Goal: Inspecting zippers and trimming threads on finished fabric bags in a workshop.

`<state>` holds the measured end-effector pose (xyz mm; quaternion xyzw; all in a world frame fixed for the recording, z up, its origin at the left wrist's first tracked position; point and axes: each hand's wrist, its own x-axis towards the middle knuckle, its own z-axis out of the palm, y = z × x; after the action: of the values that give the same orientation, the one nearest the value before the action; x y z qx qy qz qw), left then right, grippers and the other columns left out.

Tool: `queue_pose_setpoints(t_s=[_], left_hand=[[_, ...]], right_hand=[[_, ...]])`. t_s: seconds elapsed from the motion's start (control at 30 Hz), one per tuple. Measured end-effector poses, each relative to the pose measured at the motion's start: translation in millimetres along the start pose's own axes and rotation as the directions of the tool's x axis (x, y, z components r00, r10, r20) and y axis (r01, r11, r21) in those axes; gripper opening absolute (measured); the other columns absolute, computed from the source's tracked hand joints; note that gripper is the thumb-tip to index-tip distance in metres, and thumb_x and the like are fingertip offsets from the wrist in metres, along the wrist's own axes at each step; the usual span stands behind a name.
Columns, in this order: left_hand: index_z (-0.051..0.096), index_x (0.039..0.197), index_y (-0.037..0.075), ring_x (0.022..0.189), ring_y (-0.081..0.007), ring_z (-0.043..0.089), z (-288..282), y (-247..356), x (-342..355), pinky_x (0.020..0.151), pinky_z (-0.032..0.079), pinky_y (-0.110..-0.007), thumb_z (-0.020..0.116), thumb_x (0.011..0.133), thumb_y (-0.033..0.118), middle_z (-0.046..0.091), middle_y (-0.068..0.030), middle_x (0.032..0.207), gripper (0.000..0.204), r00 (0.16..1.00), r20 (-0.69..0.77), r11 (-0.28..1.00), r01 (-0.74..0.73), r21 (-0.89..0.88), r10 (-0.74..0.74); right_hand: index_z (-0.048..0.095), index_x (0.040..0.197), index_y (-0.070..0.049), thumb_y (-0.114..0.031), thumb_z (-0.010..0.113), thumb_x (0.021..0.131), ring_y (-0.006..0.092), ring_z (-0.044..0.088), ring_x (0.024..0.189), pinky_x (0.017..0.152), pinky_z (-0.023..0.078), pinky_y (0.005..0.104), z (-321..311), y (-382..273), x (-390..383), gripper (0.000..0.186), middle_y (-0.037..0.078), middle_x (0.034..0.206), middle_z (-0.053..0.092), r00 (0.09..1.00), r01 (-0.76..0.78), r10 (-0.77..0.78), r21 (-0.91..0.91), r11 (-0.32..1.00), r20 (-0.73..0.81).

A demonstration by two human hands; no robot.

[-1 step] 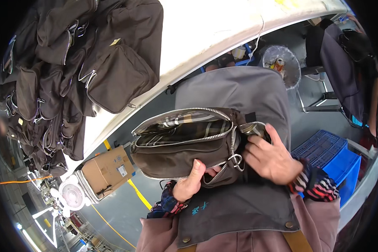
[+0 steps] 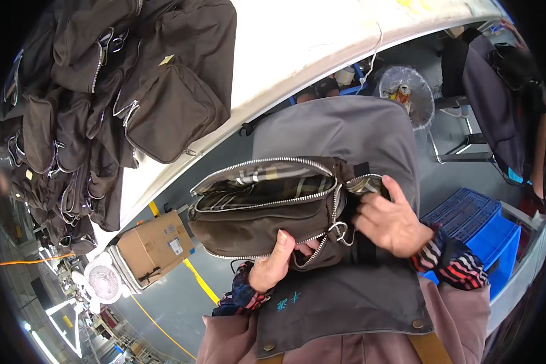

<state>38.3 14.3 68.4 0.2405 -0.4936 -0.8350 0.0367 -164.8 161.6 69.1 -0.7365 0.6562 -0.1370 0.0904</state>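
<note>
A dark brown bag [image 2: 249, 233] with silver zippers lies across my lap. Its top compartment gapes, showing a plaid lining [image 2: 285, 185]. At the lower edge, my left hand [image 2: 274, 262] grips the bag: the thumb presses on the outside, while the fingers reach into an unzipped front pocket and show partly through its gap. My right hand [image 2: 394, 227] is at the bag's right end, fingers curled at a small unzipped side pocket [image 2: 365, 182] with the thumb on its edge. Its fingertips are partly hidden. A metal ring [image 2: 338, 232] hangs beside the side zipper.
Several similar brown bags [image 2: 170, 115] are heaped on a white table [image 2: 285, 54] at the far left. A grey apron [image 2: 346, 297] covers my lap. Blue crates [image 2: 467, 212] stand at right, a lined bin [image 2: 406, 85] beyond. A cardboard box [image 2: 155, 246] and fan [image 2: 103, 279] are at left.
My right hand has shifted very slightly at the side pocket, its wrist a little to the left. The bag and my left hand have hardly moved.
</note>
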Motion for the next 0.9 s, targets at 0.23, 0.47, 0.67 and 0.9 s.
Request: queue_pose_setpoints(t_s=[0.23,0.47,0.67,0.9], left_hand=[[0.047,0.115,-0.005,0.085,-0.0187,0.055,-2.3,-4.9,-24.1,0.077,0.043,-0.029,0.022,0.096,0.046,0.059,-0.0134,0.100,0.060,0.996,0.058,0.995,-0.063,-0.080,0.068],[0.050,0.114,-0.004,0.086,-0.0174,0.055,-5.1,-0.6,-23.5,0.076,0.044,-0.028,0.025,0.096,0.044,0.059,-0.0116,0.100,0.057,0.989,0.111,0.994,-0.101,0.039,0.096],[0.052,0.113,-0.002,0.081,-0.0137,0.053,-2.0,4.6,-21.2,0.072,0.043,-0.026,0.033,0.097,0.027,0.059,-0.0084,0.097,0.038,1.000,-0.004,0.998,0.018,0.052,-0.018],[0.053,0.113,-0.002,0.088,-0.0143,0.054,5.6,7.5,-18.9,0.081,0.043,-0.027,0.044,0.094,0.017,0.058,-0.0072,0.103,0.028,0.999,-0.038,0.999,-0.038,0.023,0.039]], right_hand=[[0.061,0.078,-0.007,-0.006,0.067,0.058,0.0180,0.057,0.078,0.080,0.042,0.0406,35.2,0.2,-2.8,0.020,0.002,0.076,0.057,0.866,-0.042,0.112,0.152,0.987,-0.487],[0.062,0.082,-0.008,-0.007,0.068,0.060,0.0178,0.057,0.085,0.087,0.037,0.0436,23.5,-2.9,-2.4,0.023,0.003,0.083,0.058,0.854,-0.052,0.101,0.110,0.993,-0.511],[0.062,0.096,-0.003,-0.011,0.078,0.059,0.0266,0.054,0.094,0.081,0.044,0.0369,-50.9,-0.6,4.0,0.041,0.012,0.103,0.057,0.954,-0.059,0.217,0.580,0.812,-0.206],[0.055,0.101,-0.002,-0.006,0.063,0.074,0.0329,0.059,0.076,0.068,0.048,0.0376,3.9,17.2,33.9,0.028,0.015,0.085,0.061,0.910,-0.260,0.391,0.549,0.795,-0.135]])
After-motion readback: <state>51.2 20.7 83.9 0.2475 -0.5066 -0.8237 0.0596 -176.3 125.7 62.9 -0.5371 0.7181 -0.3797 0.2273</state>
